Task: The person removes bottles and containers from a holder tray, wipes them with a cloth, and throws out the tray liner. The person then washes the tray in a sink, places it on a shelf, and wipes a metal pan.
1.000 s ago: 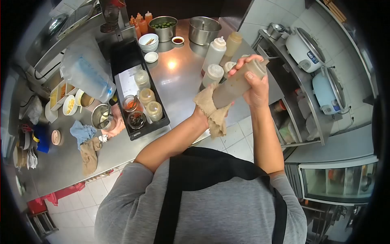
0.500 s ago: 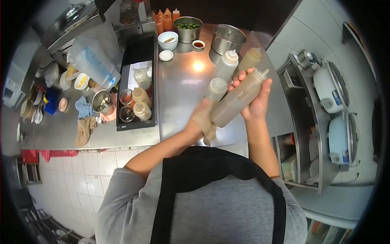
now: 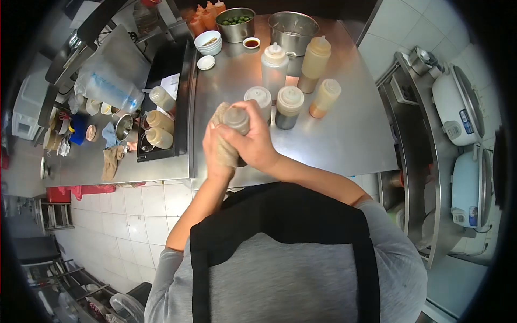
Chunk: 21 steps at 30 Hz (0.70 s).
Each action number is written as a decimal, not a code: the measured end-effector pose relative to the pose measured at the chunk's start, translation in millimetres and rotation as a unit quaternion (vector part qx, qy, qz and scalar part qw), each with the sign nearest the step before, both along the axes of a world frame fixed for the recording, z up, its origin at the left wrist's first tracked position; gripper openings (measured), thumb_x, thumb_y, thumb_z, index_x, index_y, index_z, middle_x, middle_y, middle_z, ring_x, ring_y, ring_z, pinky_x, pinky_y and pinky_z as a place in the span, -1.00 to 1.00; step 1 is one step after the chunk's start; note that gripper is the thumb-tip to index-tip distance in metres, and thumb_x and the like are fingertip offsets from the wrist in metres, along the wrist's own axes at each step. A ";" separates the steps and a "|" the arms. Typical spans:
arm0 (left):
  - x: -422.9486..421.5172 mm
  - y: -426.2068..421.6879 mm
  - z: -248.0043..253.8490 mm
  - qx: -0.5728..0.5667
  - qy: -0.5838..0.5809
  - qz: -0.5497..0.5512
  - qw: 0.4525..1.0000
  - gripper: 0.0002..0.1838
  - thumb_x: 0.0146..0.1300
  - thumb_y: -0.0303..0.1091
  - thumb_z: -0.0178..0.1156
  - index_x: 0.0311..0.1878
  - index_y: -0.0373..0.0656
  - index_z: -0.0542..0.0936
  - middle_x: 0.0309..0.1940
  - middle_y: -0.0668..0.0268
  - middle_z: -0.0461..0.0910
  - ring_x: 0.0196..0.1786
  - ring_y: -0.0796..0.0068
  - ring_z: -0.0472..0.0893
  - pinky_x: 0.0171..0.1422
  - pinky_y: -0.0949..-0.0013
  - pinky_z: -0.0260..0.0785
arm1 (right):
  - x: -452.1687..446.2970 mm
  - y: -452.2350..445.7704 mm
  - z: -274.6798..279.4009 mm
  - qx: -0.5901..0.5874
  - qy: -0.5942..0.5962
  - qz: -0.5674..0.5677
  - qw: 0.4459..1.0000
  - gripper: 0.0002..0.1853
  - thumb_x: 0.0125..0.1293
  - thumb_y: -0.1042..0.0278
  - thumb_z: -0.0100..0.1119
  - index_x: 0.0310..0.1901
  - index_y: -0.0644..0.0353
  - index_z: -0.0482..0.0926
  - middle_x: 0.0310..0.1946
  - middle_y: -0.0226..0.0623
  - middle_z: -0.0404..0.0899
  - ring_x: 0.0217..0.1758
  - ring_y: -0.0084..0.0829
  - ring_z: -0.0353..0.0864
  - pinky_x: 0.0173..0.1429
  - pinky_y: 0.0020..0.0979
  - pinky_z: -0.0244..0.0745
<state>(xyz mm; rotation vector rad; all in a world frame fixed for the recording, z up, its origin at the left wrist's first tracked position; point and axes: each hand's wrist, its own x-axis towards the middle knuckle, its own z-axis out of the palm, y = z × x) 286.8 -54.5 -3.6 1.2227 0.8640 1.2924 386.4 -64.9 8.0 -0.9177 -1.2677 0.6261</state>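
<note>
While both hands met near the close edge of the steel bench (image 3: pixel 350 137), a round-shouldered bottle (image 3: pixel 237 119) of cloudy, translucent plastic stood between them, just left of the view's centre. The right hand (image 3: pixel 259 142) was curled narrowly about it, thumb across the near side and fingers around the far side. The left hand (image 3: pixel 212 148) pressed a coarse, beige cloth (image 3: pixel 227 152) to the bottle; how its fingertips lay under the fabric could not be told.

Taking the bottle as the clock's hub, 5 more plastic bottles stood between 1 and 3 o'clock: a clear, tapering one (image 3: pixel 274 72) with a white nozzle, a white-capped one (image 3: pixel 258 98) just beside the right hand, a dark-filled one (image 3: pixel 289 110), a tall yellowish one (image 3: pixel 315 62) and a smaller one (image 3: pixel 326 97) with an orange base. At 12 o'clock sat a brushed-metal pot (image 3: pixel 237 33) of round green fruit, and at 1 o'clock a wider steel pot (image 3: pixel 293 40). A black, oblong tray (image 3: pixel 182 126) lay toward 9 o'clock, holding cream-coloured bottles (image 3: pixel 160 121).
</note>
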 end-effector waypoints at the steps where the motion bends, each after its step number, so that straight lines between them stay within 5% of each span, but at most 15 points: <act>1: -1.3 1.6 -0.9 -0.095 -0.131 -0.017 0.987 -0.57 0.43 -0.20 -0.13 0.18 -0.34 0.38 0.04 0.13 0.49 0.08 0.33 0.52 0.22 0.34 0.32 | 0.6 -3.0 3.7 0.021 -0.015 0.010 1.000 -0.61 0.13 0.31 0.31 -0.08 0.21 0.39 -0.24 -0.36 0.38 -0.11 -0.48 0.40 0.03 -0.41 0.34; 2: -8.8 1.6 1.3 -0.130 -0.215 -0.100 0.963 -0.63 0.39 -0.25 -0.09 0.12 -0.30 0.41 -0.01 0.17 0.51 0.04 0.36 0.54 0.18 0.35 0.37 | 2.1 -6.2 7.6 0.046 -0.028 0.016 0.998 -0.60 0.04 0.31 0.36 -0.12 0.23 0.42 -0.27 -0.29 0.38 -0.13 -0.39 0.40 0.01 -0.37 0.34; 6: -20.2 12.8 -2.4 -0.308 -0.231 -0.250 0.888 -0.72 0.35 -0.29 -0.02 0.03 -0.23 0.44 -0.04 0.19 0.52 -0.02 0.38 0.57 0.07 0.33 0.49 | 7.4 -15.4 6.2 0.108 -0.087 0.082 0.987 -0.59 -0.02 0.28 0.40 -0.16 0.23 0.46 -0.26 -0.26 0.40 -0.19 -0.35 0.43 -0.03 -0.35 0.35; 12: -9.1 0.5 -45.7 -0.346 -0.235 -0.221 0.881 -0.77 0.34 -0.29 0.03 -0.04 -0.21 0.48 -0.14 0.27 0.54 -0.12 0.46 0.57 -0.03 0.38 0.49 | 20.9 -28.5 10.7 0.038 0.017 0.128 0.991 -0.58 0.00 0.26 0.37 -0.15 0.26 0.46 -0.23 -0.25 0.44 -0.16 -0.37 0.46 -0.04 -0.41 0.37; 21: 25.1 -32.4 -66.2 -0.253 -0.028 -0.108 0.961 -0.76 0.38 -0.22 0.00 -0.12 -0.19 0.51 -0.27 0.37 0.53 -0.24 0.55 0.54 -0.12 0.43 0.44 | 39.4 -38.0 -14.1 0.197 -0.141 0.053 0.969 -0.50 -0.12 0.21 0.48 -0.17 0.22 0.47 -0.22 -0.18 0.43 -0.24 -0.25 0.48 -0.12 -0.31 0.43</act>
